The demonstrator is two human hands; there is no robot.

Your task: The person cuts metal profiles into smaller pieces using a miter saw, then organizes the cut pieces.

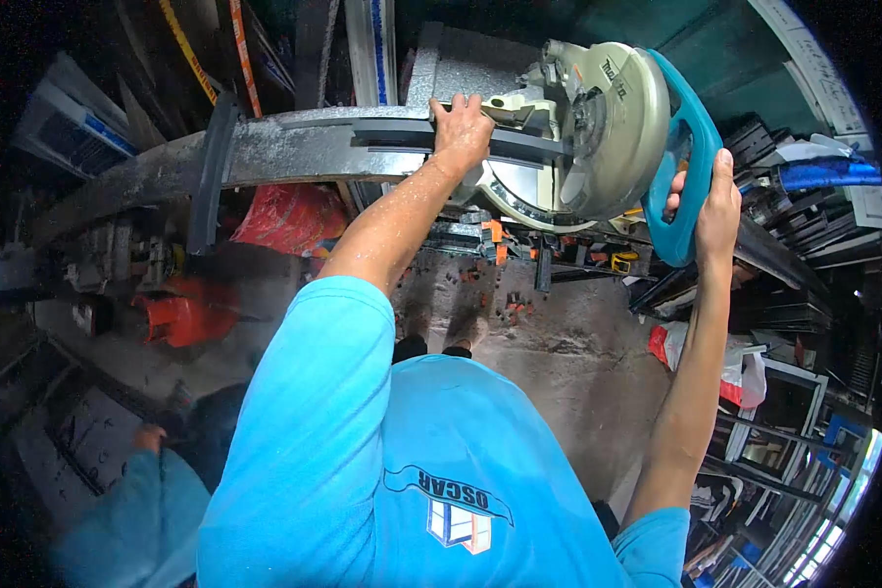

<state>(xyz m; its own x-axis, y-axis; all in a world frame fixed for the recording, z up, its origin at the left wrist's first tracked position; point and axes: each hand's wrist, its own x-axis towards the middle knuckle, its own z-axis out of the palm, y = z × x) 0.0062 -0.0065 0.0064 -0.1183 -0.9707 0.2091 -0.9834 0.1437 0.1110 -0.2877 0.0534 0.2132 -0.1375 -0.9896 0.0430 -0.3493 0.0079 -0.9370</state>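
Note:
My left hand [463,132] grips a dark grey metal profile [392,132] against the fence of a miter saw, its fingers curled over the far edge. The profile lies across the saw's base and reaches to the blade guard [612,127], which is cream coloured. My right hand [710,206] is wrapped round the big teal saw handle [694,108], fingers through its loop and thumb along the outside. The blade itself is hidden behind the guard. Pale chips cover my left forearm and the long metal support beam [294,157] beside the saw.
Another dark profile piece [211,176] rests crosswise over the beam. Offcuts and orange scraps [497,240] lie below the saw. At lower left is a co-worker's sleeve [142,514], near an orange object [186,314]. Stacked profiles [789,294] crowd the right side.

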